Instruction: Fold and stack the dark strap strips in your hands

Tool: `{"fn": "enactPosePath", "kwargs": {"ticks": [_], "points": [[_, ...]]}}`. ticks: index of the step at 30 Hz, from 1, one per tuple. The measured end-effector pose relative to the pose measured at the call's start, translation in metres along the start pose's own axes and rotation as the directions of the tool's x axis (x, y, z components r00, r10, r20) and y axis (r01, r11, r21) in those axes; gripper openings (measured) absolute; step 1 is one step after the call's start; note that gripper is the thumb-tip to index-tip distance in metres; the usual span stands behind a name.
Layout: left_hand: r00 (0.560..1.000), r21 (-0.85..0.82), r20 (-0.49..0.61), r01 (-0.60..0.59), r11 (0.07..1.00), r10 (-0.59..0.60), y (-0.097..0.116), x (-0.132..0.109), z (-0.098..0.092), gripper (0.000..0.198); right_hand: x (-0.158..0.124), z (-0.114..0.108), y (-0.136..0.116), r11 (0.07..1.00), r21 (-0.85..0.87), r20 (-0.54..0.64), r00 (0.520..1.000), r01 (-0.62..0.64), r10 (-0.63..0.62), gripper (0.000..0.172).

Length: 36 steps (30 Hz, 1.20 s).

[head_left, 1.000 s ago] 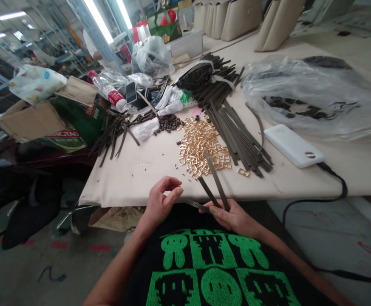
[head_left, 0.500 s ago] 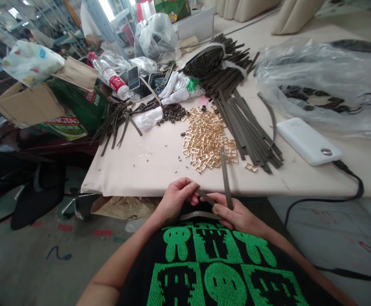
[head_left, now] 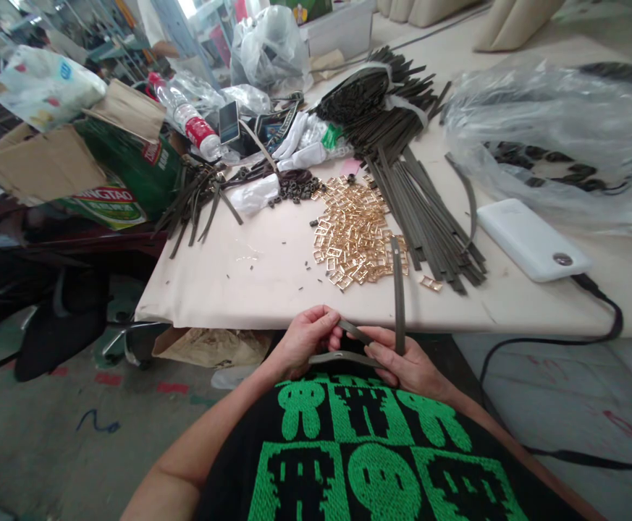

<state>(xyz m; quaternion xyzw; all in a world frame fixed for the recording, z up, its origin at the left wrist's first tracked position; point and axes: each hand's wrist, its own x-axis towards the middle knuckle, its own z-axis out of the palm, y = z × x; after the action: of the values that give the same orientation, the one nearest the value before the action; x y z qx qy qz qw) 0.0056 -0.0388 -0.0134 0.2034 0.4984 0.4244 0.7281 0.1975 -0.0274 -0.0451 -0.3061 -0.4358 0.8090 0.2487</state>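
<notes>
In the head view, both hands are just in front of the table's near edge. My left hand (head_left: 311,336) pinches one end of a dark grey-brown strap (head_left: 355,332), with thumb and forefinger closed on it. My right hand (head_left: 405,363) is closed around the strap's other part. From between its fingers a strap length (head_left: 399,300) sticks up towards the table, and another length bends below both hands, close to the shirt. Whether these lengths are all one strap is hidden by the fingers. Beyond the hands lies a heap of gold-coloured buckles (head_left: 351,231).
Loose dark straps (head_left: 429,224) fan out right of the buckles, with a tied bundle behind. A white power bank (head_left: 530,239) with a black cable lies at right, near a clear plastic bag (head_left: 554,137). Small dark rings (head_left: 299,189), a bottle (head_left: 199,134) and a phone (head_left: 229,121) are at left.
The upward strap length now stands more upright, its tip a little further right. My hands keep their grip with hardly any movement. The whole view has shifted slightly.
</notes>
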Motion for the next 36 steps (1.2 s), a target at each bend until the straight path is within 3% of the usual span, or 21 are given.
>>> {"fn": "enactPosePath", "kwargs": {"ticks": [11,17,19,21,24,26,28,31,36], "points": [[0.996,0.053,0.089,0.008,0.999,-0.012,0.0,-0.001,0.001,0.038,0.001,-0.007,0.013,0.999,0.049,-0.018,1.0,0.02,-0.019,0.051],[0.99,0.125,0.14,-0.019,0.992,0.002,-0.007,0.003,0.004,0.038,-0.002,-0.001,0.007,0.998,0.058,-0.06,0.998,0.002,0.002,0.046],[0.99,0.185,0.122,-0.094,0.978,0.073,-0.006,0.003,0.005,0.035,-0.003,0.0,0.007,0.998,0.059,-0.101,0.995,0.0,0.006,0.046],[0.972,0.28,0.061,-0.235,0.931,0.227,-0.002,0.002,0.005,0.03,-0.002,-0.001,0.01,0.999,0.047,-0.107,0.994,0.009,-0.004,0.047],[0.854,0.523,0.024,-0.453,0.722,0.519,0.004,0.0,0.003,0.021,0.001,-0.003,0.015,0.999,0.014,-0.086,0.995,0.052,-0.05,0.052],[0.814,0.63,0.072,-0.485,0.607,0.576,0.007,-0.003,0.003,0.018,0.003,-0.004,0.016,0.997,-0.021,-0.086,0.993,0.076,-0.078,0.054],[0.854,0.63,0.092,-0.448,0.635,0.512,0.008,-0.007,0.004,0.022,0.003,-0.004,0.015,0.993,-0.07,-0.088,0.991,0.095,-0.101,0.055],[0.918,0.537,0.091,-0.371,0.758,0.385,0.006,-0.01,0.006,0.024,0.003,-0.004,0.011,0.979,-0.159,-0.06,0.988,0.131,-0.142,0.057],[0.965,0.43,0.102,-0.261,0.864,0.241,0.005,-0.004,0.003,0.031,0.003,-0.011,0.013,0.92,-0.343,-0.018,0.978,0.19,-0.209,0.057]]}}
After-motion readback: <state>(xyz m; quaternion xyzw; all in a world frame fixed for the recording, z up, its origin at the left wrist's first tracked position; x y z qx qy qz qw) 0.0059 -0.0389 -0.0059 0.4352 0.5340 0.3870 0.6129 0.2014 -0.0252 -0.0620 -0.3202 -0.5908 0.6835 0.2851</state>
